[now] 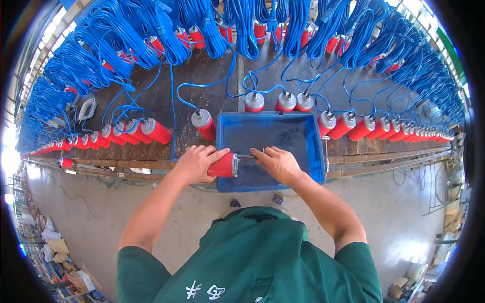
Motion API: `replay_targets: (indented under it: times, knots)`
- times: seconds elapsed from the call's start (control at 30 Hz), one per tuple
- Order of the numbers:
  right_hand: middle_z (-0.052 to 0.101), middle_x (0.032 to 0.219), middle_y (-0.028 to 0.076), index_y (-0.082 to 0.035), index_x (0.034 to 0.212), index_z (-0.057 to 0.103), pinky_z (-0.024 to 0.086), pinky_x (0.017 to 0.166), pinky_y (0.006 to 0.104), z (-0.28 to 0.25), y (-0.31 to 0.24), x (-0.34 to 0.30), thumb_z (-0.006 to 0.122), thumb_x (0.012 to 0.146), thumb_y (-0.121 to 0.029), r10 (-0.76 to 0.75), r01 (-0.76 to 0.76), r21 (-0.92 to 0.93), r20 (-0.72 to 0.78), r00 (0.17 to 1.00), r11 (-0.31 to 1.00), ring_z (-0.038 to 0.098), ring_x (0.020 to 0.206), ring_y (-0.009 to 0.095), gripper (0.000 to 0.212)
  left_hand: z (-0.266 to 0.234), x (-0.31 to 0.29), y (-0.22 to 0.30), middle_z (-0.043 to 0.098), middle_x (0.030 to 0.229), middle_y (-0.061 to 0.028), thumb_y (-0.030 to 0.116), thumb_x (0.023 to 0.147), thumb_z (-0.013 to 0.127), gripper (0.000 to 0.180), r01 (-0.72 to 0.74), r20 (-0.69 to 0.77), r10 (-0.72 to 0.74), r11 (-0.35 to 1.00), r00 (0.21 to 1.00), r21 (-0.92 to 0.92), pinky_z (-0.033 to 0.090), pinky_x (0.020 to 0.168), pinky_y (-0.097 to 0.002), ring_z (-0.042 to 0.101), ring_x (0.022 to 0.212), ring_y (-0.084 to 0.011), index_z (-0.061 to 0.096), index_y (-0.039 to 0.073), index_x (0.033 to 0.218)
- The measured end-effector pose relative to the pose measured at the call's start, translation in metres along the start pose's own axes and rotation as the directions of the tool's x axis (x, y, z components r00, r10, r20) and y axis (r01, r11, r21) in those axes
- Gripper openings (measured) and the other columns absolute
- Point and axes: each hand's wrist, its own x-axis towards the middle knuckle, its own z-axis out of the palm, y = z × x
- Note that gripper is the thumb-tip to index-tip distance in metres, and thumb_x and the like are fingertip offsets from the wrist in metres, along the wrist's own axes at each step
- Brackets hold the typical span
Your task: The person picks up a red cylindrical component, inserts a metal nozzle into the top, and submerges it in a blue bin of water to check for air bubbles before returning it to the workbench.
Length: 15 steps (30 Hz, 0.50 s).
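Observation:
My left hand (194, 164) is wrapped round a red cylinder (220, 167) lying on its side, its silver metal end cap facing right. A thin grey metal rod (246, 156) reaches from that cap to my right hand (279, 162), whose fingers are closed on its other end. Whether the rod is a tool or part of the cylinder, I cannot tell. Both hands are over a shallow blue plastic tray (268, 115) at the near edge of the workbench. Just beyond the tray's left side stands another red cylinder (206, 130) with a blue cable at its cap.
On the dark workbench (197, 83), red cylinders (156, 131) line both sides of the tray, several more (254, 103) stand behind it. Thick coiled bundles of blue cable (245, 30) fill the back, with loose cables crossing the bench. Boxes (83, 280) lie on the floor at lower left.

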Motion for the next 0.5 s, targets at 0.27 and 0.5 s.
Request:
replay_targets:
  times: [0.27,0.5]
  knots:
    - [0.075,0.091,0.018,-0.004,0.144,0.063,0.058,0.069,0.0445,-0.008,0.020,0.001,0.079,0.097,-0.040,0.156,-0.239,0.422,0.222,0.962,0.875,0.075,0.075,0.030,0.062,0.000,-0.002,0.002,0.066,0.122,-0.0072,0.031,0.067,0.095,0.107,-0.046,-0.005,0.046,0.997,0.999,0.059,0.054,0.096,-0.0459,0.067,0.110,-0.0327,0.048,0.029,0.163]
    - [0.074,0.090,0.019,-0.003,0.121,0.070,0.059,0.074,0.0468,-0.021,-0.010,0.020,0.080,0.094,-0.040,0.429,-0.398,-0.163,0.300,0.852,0.903,0.076,0.079,0.032,0.047,0.004,-0.008,0.002,0.067,0.121,-0.0080,0.029,0.069,0.092,0.099,0.011,-0.021,-0.011,1.000,1.000,0.017,0.054,0.097,-0.0461,0.067,0.111,-0.0324,0.052,0.026,0.160]
